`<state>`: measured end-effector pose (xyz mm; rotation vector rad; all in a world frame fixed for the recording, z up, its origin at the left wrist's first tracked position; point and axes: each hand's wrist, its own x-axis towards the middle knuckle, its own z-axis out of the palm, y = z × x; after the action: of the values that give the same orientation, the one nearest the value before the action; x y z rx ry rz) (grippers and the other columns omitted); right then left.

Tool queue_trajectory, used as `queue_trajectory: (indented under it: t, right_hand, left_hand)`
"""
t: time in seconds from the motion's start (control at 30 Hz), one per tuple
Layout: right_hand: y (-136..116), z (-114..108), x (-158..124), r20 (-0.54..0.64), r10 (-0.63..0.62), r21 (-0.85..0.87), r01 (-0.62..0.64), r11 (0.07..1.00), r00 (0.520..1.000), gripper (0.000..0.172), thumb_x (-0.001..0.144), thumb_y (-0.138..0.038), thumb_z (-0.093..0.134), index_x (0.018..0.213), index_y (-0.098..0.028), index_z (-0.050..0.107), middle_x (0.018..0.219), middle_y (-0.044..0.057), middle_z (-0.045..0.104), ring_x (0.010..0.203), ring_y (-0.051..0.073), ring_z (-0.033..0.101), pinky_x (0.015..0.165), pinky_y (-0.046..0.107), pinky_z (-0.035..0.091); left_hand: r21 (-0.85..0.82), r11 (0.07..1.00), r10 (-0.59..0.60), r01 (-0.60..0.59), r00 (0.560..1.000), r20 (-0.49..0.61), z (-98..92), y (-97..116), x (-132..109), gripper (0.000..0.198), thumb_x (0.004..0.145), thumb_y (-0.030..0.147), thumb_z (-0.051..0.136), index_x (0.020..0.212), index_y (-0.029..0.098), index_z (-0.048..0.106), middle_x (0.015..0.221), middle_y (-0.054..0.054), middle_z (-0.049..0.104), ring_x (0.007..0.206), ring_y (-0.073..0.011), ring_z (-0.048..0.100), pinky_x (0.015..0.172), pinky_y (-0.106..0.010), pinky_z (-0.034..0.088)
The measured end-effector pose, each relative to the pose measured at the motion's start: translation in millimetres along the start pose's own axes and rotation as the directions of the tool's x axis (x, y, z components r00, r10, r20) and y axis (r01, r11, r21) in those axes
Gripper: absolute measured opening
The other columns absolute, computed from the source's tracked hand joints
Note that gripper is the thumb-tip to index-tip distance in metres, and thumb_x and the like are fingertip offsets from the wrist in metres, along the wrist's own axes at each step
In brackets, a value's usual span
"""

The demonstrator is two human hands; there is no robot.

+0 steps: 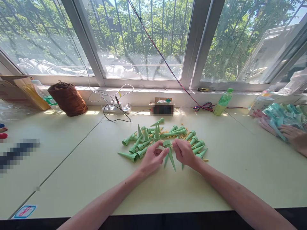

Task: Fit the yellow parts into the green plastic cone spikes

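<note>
Left hand (153, 156) pinches a green, tapered plastic spike (171, 159). Right hand (185, 152), fingers pressed together, grips a small yellow piece (171, 146) beside that spike.

Left grip (152, 156) pinches; right grip (184, 152) (seemingly) too.

Spikes (171, 158) light green, uniform; small pieces (205, 160) pale yellow. Table (96, 191) pale greenish cream, plain. Bag (69, 100) brown, bottle (223, 103) green; I note red and dark strands in the cord (206, 106).

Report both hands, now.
Left hand: closed, holding a green plastic spike.
Right hand: pinched closed beside the spike's cap; whether it holds anything cannot be told.
</note>
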<state>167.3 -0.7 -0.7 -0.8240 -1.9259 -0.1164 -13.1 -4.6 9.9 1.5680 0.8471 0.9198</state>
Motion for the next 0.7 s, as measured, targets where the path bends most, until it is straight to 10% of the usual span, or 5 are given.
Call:
queue_trajectory:
  t: [0.47, 0.7]
  right_hand:
    - [-0.8, 1.1, -2.7, 0.029, 0.016, 0.023, -0.017, 1.0, 0.999, 0.029, 0.102, -0.019, 0.034, 0.073, -0.022, 0.035, 0.06, -0.004, 0.037, 0.052, 0.011, 0.03, 0.053, 0.025, 0.024]
    - [-0.8, 0.6, -1.7, 0.0, 0.004, 0.011, -0.004, 1.0, 1.0, 0.033, 0.102, -0.02, 0.034, 0.07, -0.023, 0.028, 0.057, -0.006, 0.029, 0.049, 0.011, 0.022, 0.05, 0.027, 0.021]
  left_hand:
    - [0.016, 0.998, 0.052, -0.054, 0.994, 0.096, 0.1, 1.4, -0.3, 0.029, 0.091, 0.045, 0.057, 0.098, 0.017, 0.053, 0.056, 0.008, 0.036, 0.045, -0.0065, 0.039, 0.042, -0.019, 0.031]
    - [0.227, 0.942, 0.264, -0.246, 0.963, -0.054, 3.9, -0.5, -2.0, 0.023, 0.089, 0.037, 0.061, 0.101, 0.018, 0.057, 0.078, 0.003, 0.046, 0.052, -0.0045, 0.037, 0.047, -0.019, 0.031]
